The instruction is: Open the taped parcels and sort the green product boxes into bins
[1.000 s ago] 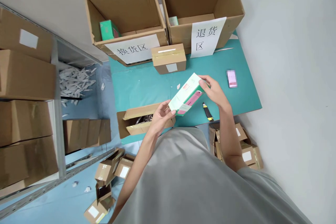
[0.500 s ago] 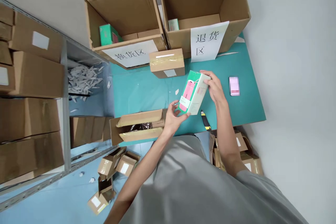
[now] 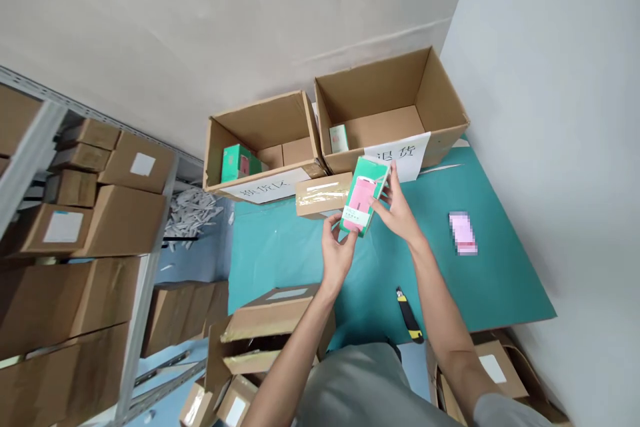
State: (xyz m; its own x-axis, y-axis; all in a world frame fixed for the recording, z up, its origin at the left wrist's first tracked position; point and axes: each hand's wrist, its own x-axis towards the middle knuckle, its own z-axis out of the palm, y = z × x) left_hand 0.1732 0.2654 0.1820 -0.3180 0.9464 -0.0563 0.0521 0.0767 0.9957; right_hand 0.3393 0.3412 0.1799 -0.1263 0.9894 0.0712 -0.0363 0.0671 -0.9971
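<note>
Both hands hold a green and white product box (image 3: 361, 200) with a pink bottle-like item printed on its front, tilted above the table. My left hand (image 3: 338, 250) grips its lower end, thumb on the front. On its right side, my right hand (image 3: 397, 210) is closed around the edge, thumb across the front. Behind the product box lies a taped brown carton (image 3: 320, 195). Below my right forearm's left side, a black and yellow utility knife (image 3: 409, 315) rests on the table. An open brown carton (image 3: 270, 320) stands near my left forearm, its contents mostly hidden.
Two large open cartons with paper signs stand at the back, the left carton (image 3: 265, 113) and the right carton (image 3: 375, 80), each containing green-white boxes. A pixelated pink phone-like object (image 3: 463, 233) lies right on the green table (image 3: 505, 287). Shelves of cartons (image 3: 120, 213) line the left.
The camera view has tilted up, so more wall shows. The product box has turned its front more toward me, and my right hand's thumb has moved onto its front.
</note>
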